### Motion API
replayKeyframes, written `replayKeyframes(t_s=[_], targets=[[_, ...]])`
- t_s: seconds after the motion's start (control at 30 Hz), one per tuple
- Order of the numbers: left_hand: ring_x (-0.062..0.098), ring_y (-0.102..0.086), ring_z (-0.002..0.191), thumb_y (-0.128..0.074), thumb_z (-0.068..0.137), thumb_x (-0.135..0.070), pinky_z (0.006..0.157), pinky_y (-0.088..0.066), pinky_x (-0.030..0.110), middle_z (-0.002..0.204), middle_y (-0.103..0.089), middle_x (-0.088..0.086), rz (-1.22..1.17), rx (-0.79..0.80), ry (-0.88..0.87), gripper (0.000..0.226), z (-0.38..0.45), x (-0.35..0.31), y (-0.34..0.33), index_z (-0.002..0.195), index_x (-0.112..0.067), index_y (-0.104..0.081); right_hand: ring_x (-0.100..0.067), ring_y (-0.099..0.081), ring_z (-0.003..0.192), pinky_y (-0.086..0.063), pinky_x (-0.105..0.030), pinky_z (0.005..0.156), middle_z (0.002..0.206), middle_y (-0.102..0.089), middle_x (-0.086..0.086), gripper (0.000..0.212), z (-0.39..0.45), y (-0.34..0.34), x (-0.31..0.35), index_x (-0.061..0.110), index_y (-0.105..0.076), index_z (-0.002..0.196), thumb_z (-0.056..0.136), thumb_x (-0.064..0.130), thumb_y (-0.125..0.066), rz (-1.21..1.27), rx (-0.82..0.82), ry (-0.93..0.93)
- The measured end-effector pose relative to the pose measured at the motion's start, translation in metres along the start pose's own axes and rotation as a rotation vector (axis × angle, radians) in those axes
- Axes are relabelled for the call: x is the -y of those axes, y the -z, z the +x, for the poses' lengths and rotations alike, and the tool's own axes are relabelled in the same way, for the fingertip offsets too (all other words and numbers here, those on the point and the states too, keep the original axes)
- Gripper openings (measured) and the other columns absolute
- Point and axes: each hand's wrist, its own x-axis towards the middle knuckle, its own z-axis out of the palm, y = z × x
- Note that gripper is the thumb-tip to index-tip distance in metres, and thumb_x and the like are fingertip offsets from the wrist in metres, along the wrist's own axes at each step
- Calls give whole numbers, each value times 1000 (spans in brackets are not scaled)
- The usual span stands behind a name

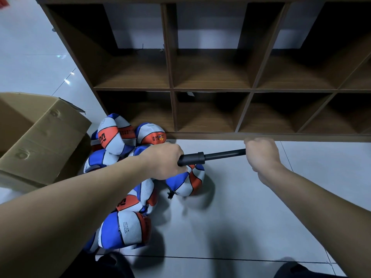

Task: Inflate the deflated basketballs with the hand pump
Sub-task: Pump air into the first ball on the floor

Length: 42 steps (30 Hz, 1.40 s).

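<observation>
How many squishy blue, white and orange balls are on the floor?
At least 7 blue, white and orange basketballs: two by the shelf, two behind the left arm, one under the pump, two nearest. More may hide underneath.

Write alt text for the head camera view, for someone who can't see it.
Seen from above, a person's left hand grips the barrel of a black hand pump while the right hand holds its extended handle end. Below lies a pile of flattened blue, white and orange basketballs on the tiled floor, between a cardboard box and a wooden cubby shelf.
</observation>
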Motion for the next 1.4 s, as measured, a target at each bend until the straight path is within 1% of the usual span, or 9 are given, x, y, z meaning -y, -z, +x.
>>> replayKeyframes(t_s=[0.13,0.37,0.57,0.67,0.83,0.97,1.27,1.33,1.4], targets=[[20,-62,64,-63,96,-54,59,-50,35,69,-63,-1,21,-1,23,33,-1,4,-2,80,-24,-61,-24,-24,62,-18,-35,57,65,-29,0,36,-6,-7,1,18,-28,64,93,12,-48,-7,-5,38],[20,-58,60,-63,96,-51,55,-47,33,67,-60,-1,3,-5,18,34,-3,0,-1,77,-23,-60,-25,-26,63,-19,-35,59,66,-32,-1,38,-16,-20,2,19,-28,65,98,15,-48,-65,25,78],[17,-52,57,-63,97,-50,54,-40,31,64,-55,-1,-10,-14,-5,37,-2,-8,-1,72,-24,-55,-27,-33,65,-26,-37,61,68,-39,-3,40,-25,-31,0,17,-32,68,105,22,-48,-110,53,127],[18,-54,59,-62,97,-50,55,-42,32,65,-56,-1,6,-18,-19,37,-3,-11,-1,72,-23,-56,-27,-36,64,-27,-36,59,67,-41,-3,42,-30,-36,-1,16,-34,67,106,24,-48,-133,73,147],[22,-62,62,-63,95,-49,61,-54,38,64,-58,-2,-17,-5,-23,33,-5,-13,-3,74,-24,-58,-26,-38,62,-28,-34,57,64,-42,-2,45,-41,-43,-3,16,-36,65,108,26,-48,-175,116,195],[21,-62,64,-64,96,-51,59,-50,34,66,-58,-4,-2,-13,-40,34,-4,-17,-5,74,-25,-56,-24,-37,62,-26,-35,56,64,-42,0,46,-48,-48,-5,16,-36,65,109,27,-48,-177,151,218],[18,-61,62,-62,96,-53,58,-51,35,65,-59,-2,10,-35,-91,34,-2,-20,-5,80,-23,-63,-25,-42,66,-30,-36,58,68,-45,-2,46,-49,-53,-4,16,-38,67,111,29,-47,-194,167,248],[19,-62,62,-63,95,-52,58,-51,36,65,-60,-2,-16,-34,-96,33,-2,-19,-4,79,-23,-63,-23,-44,63,-30,-34,56,66,-45,0,47,-48,-51,-1,16,-39,66,111,29,-48,-197,174,251],[21,-60,61,-64,94,-50,57,-49,37,63,-58,-2,-48,-36,-98,32,-2,-19,-3,77,-22,-61,-17,-44,55,-29,-30,51,62,-44,1,47,-45,-46,2,17,-40,65,110,27,-48,-181,191,242]])
